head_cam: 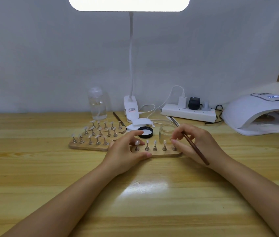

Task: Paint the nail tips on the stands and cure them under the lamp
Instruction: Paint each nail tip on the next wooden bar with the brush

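A wooden stand (159,153) with several clear nail tips (155,143) on metal holders lies at the table's middle. My left hand (126,147) holds its left end, thumb along the front edge and fingers curled behind the leftmost holder. My right hand (198,142) grips a brown-handled brush (196,147), its tip pointing up and back, and its fingertips touch the rightmost holder. A small clear glass jar (167,132) stands just behind the stand. The white curing lamp (261,113) sits at the far right with its opening facing left-front.
Three more wooden stands with nail tips (97,134) lie left of my hands. A black jar lid (145,132), a second brush (119,119), a clear pump bottle (97,103), a desk lamp's base (131,108) and a power strip (188,113) stand along the back.
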### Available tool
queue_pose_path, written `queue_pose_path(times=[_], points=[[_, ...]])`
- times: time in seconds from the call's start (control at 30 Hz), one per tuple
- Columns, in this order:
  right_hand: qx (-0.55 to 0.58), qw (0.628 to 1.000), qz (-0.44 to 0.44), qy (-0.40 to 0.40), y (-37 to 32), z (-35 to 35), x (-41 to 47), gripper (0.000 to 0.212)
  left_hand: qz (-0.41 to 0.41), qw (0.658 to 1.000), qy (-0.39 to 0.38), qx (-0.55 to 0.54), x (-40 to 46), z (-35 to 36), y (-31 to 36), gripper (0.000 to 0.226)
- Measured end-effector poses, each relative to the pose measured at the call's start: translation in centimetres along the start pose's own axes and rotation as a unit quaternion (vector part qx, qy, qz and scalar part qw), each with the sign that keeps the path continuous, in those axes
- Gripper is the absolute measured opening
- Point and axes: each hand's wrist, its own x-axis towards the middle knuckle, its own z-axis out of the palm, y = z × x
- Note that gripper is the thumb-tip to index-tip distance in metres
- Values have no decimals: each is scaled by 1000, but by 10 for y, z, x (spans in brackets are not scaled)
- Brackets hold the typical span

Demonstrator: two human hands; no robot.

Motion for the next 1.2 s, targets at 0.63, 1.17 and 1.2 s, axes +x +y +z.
queue_pose_path(times=[0.63, 1.17, 1.2], points=[[146, 986, 24, -73, 2, -7, 0, 14, -12, 1000, 9, -2, -1, -2, -2, 63], [143, 989, 38, -30, -1, 1, -1, 21, 3, 1000, 24, 13, -2, 0, -3, 60], [140, 989, 36, -25, -1, 1, -1, 23, 3, 1000, 25, 16, -2, 0, -2, 60]])
